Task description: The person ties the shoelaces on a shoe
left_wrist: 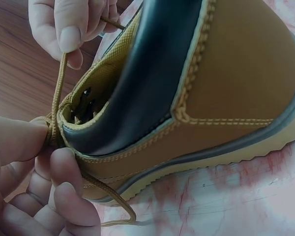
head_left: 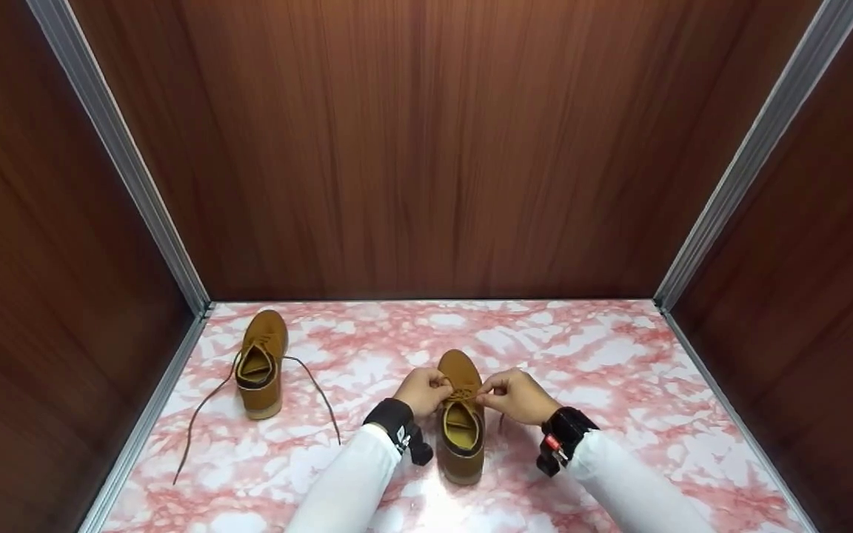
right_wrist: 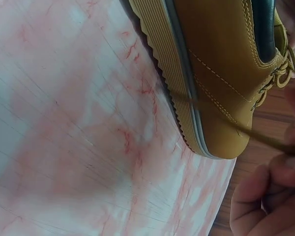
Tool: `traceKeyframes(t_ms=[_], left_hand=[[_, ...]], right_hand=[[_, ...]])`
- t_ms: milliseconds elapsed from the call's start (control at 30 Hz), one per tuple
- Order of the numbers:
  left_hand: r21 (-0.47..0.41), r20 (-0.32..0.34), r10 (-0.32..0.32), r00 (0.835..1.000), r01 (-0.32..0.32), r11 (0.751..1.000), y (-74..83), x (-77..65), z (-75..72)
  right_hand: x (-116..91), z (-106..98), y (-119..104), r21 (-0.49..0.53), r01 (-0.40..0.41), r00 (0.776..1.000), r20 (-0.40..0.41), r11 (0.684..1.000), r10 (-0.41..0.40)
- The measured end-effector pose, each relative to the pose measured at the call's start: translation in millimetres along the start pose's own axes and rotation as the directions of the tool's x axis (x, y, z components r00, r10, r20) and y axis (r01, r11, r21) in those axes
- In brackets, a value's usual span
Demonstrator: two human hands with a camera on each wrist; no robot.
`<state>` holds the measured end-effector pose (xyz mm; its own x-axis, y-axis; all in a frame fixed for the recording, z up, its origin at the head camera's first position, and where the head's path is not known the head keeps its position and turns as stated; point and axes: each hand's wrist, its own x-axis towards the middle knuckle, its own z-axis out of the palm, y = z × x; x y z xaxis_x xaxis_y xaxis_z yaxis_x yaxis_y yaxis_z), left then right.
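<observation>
A tan lace-up shoe with a dark padded collar and yellow lining stands between my hands, toe pointing away. At its lacing, my left hand pinches the brown shoelace where its strands cross, thumb against the forefinger. On the other side of the shoe, my right hand pinches a strand of the same lace between thumb and fingertip. That strand is stretched taut toward the crossing in the left wrist view. A loose lace end hangs down the shoe's side below my left fingers.
A matching tan shoe stands at the left, its two untied lace ends spread on the surface. Both shoes rest on a pink-and-white marbled tabletop. Dark wood panels with metal corner strips enclose the back and sides.
</observation>
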<state>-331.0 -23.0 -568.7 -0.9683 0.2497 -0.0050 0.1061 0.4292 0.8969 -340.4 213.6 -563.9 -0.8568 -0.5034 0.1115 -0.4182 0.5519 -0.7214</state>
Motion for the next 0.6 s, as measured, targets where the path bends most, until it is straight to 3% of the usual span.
traceKeyframes(t_ms=[267, 467, 600], left_hand=[[0.005, -0.012, 0.022, 1.0, -0.022, 1.0, -0.7, -2.4, -0.7], [-0.054, -0.002, -0.027, 1.0, 0.027, 0.998, -1.6, -1.3, -1.5], [-0.053, 0.022, -0.014, 1.0, 0.015, 0.998, -1.4, -0.4, -3.6]], right_hand=[[2.5, 5.4, -2.3, -0.056, -0.035, 0.999, -0.031, 0.998, 0.033], [5.3, 9.2, -2.4, -0.004, -0.048, 0.999, -0.005, 0.999, 0.048], [6.1, 9.8, -3.5, 0.013, -0.045, 0.999, 0.003, 0.999, 0.045]])
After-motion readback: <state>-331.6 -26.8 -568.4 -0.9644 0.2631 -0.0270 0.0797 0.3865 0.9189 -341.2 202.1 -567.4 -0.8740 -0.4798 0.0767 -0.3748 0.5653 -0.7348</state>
